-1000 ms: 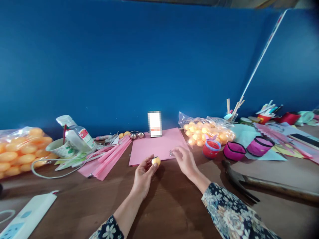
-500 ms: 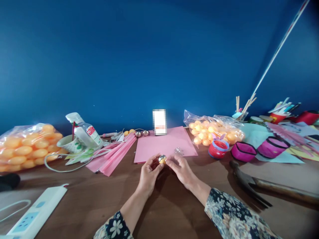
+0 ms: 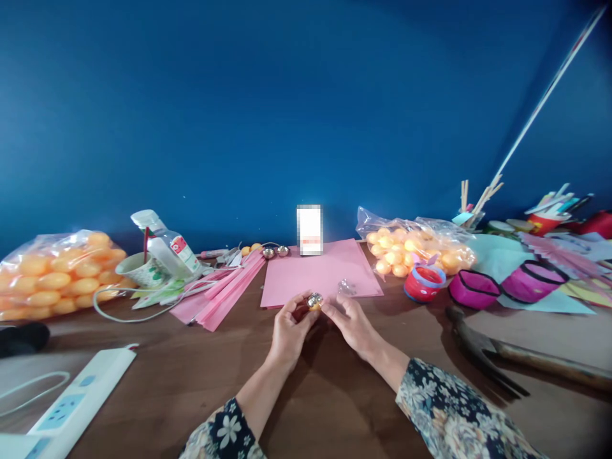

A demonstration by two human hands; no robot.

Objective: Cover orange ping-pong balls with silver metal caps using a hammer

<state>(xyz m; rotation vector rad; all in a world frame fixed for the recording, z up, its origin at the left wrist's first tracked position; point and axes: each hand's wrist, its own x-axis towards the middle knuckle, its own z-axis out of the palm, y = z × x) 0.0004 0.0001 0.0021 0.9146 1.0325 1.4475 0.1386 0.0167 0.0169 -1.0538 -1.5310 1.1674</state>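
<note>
A small orange ball [image 3: 314, 302], its upper side covered with shiny silver pieces, is held between the thumb and fingers of my left hand [image 3: 290, 328] above the table. Close by on the right is my right hand [image 3: 354, 325]. Its thumb tip reaches the ball's side or just short of it, while the forefinger is raised apart from the thumb; I see nothing between them. Beyond my hands lie pink paper sheets [image 3: 313, 274], with a small clear packet [image 3: 346, 288] on their near right edge. Two shiny silver balls [image 3: 276, 252] rest at the sheets' back left.
Bags of orange balls stand left [image 3: 57, 277] and right [image 3: 411, 248]. A claw hammer [image 3: 497, 349] lies at right near magenta fabric cups [image 3: 473, 290] and a red cup [image 3: 424, 284]. Pink strips [image 3: 229, 287], a bottle [image 3: 174, 252] and a power strip [image 3: 76, 401] are at left.
The view has shifted slightly, so everything sits a little further right. My right forefinger has lifted away from the ball and the thumb; the left hand still holds the ball.
</note>
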